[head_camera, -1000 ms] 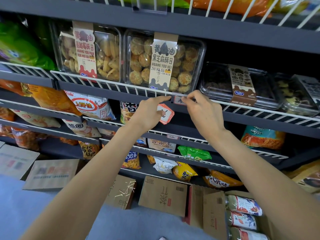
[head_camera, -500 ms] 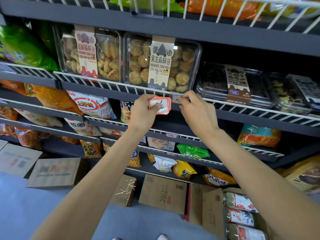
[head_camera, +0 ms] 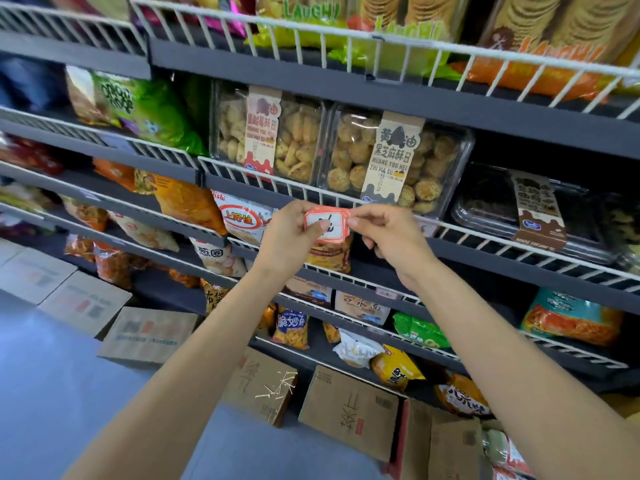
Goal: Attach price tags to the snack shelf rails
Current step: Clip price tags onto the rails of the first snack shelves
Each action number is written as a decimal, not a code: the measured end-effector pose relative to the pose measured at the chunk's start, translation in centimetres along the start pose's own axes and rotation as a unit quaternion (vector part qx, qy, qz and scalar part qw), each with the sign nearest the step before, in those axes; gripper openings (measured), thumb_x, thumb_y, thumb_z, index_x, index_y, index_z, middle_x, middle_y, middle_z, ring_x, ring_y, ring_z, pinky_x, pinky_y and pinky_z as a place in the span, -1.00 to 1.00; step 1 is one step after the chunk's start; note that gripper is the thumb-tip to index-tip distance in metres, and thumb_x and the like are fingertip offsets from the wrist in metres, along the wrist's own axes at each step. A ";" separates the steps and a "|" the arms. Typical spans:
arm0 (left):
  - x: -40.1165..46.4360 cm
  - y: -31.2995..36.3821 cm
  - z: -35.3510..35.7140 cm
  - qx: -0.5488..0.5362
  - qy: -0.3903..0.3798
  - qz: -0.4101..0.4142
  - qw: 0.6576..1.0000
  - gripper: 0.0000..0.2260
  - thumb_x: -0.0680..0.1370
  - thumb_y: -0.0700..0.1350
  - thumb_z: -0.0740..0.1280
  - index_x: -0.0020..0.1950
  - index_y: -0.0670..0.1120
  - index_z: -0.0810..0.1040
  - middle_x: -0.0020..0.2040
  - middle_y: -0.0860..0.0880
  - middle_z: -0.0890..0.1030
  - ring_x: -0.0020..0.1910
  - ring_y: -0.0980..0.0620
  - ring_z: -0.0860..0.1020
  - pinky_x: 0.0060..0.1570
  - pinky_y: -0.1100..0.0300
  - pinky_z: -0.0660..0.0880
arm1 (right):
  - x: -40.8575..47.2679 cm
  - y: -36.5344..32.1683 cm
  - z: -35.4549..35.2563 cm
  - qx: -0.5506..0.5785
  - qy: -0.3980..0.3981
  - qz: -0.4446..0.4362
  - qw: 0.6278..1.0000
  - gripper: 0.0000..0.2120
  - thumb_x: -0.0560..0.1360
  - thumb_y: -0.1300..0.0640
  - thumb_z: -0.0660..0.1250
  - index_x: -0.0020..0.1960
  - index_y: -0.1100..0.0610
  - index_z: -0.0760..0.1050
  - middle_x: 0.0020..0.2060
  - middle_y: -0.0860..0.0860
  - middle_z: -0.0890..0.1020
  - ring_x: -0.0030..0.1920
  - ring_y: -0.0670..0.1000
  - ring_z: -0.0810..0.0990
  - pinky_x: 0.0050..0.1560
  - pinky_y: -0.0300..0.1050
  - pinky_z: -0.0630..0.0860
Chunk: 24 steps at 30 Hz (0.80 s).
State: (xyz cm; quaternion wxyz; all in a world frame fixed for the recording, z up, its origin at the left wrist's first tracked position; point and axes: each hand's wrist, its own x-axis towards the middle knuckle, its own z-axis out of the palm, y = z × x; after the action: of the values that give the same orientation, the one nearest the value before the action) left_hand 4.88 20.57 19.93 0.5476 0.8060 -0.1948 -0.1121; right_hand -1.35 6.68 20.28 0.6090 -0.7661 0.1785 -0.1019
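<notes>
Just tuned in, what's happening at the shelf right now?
A person is holding a small red-bordered price tag with both hands, the left hand pinching its left edge and the right hand its right edge. The tag sits just in front of the white wire rail below the clear boxes of cookies. It does not look fixed to the rail yet.

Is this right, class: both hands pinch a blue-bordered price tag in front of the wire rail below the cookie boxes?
Not quite. The head view shows the price tag bordered in orange-red, not blue. The left hand and right hand do pinch it before the wire rail.
</notes>
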 end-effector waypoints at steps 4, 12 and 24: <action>-0.2 -1.7 -5.4 0.005 0.039 -0.004 0.999 -0.79 0.55 -0.17 0.30 0.17 -0.19 0.47 0.01 -0.09 0.64 -0.04 0.00 0.61 -0.01 0.15 0.56 | 1.0 -2.2 5.9 0.006 -0.010 -0.005 1.000 -0.91 0.52 0.27 0.30 -0.03 0.21 0.58 -0.46 -0.08 0.48 -0.56 -0.21 0.36 -0.54 -0.45 0.24; 0.4 -5.9 -19.0 0.012 0.083 -0.007 0.996 -0.80 0.53 -0.19 0.32 0.14 -0.19 0.51 0.01 -0.16 0.64 0.00 -0.10 0.60 0.09 -0.08 0.52 | 3.1 -6.9 19.3 -0.001 -0.033 -0.045 0.998 -0.94 0.50 0.27 0.33 -0.06 0.20 0.58 -0.30 -0.01 0.58 -0.32 -0.19 0.50 -0.34 -0.44 0.39; 4.1 -12.2 -34.5 0.048 0.086 0.005 0.995 -0.80 0.54 -0.11 0.31 0.15 -0.09 0.51 -0.02 -0.09 0.65 -0.05 -0.09 0.61 -0.01 -0.10 0.56 | 6.7 -11.5 35.0 -0.010 -0.008 -0.056 0.998 -0.91 0.49 0.25 0.35 -0.16 0.11 0.55 -0.38 -0.08 0.53 -0.53 -0.25 0.39 -0.47 -0.42 0.32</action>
State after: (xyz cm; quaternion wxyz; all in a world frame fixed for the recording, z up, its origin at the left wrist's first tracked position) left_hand 24.50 51.67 21.70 0.5239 0.8367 -0.1566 -0.0304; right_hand 19.56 37.65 22.66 0.5961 -0.7817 0.1311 -0.1281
